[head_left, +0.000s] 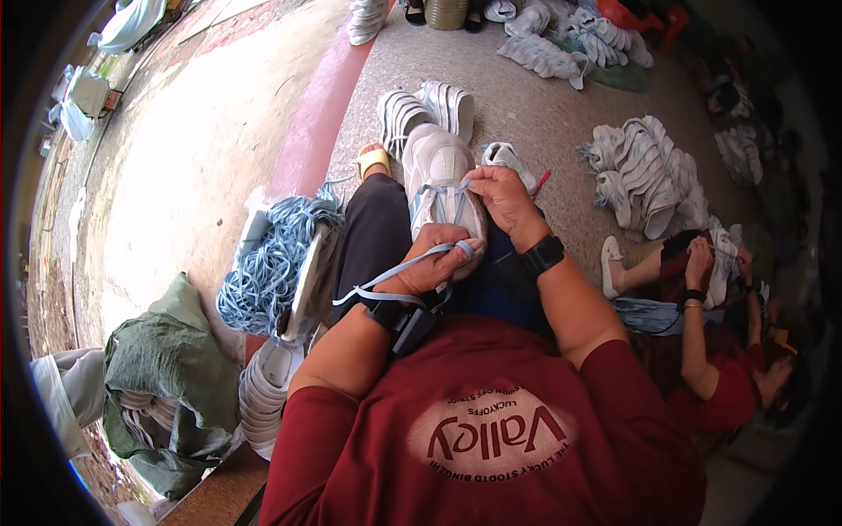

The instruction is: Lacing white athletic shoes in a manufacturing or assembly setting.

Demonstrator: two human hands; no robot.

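Observation:
A white sneaker (441, 156) rests lengthwise on my lap, toe pointing away from me. Light blue shoelace (427, 188) runs through the eyelets across its upper. My right hand (504, 200) pinches a piece of this lace at the right side of the shoe's throat. Closer to me, my left hand (437, 257) is closed on the lace near the shoe's collar. A loose length of the lace passes over its fingers and trails left past the wrist. The palm side of my left hand is hidden.
Beside my left leg lies a heap of blue laces (279, 263). Stacked shoes (452, 107) stand ahead, and a single shoe (509, 159) sits right of my knees. More shoes (645, 171) are piled farther right, near a co-worker (715, 351). A green sack (167, 377) is at lower left.

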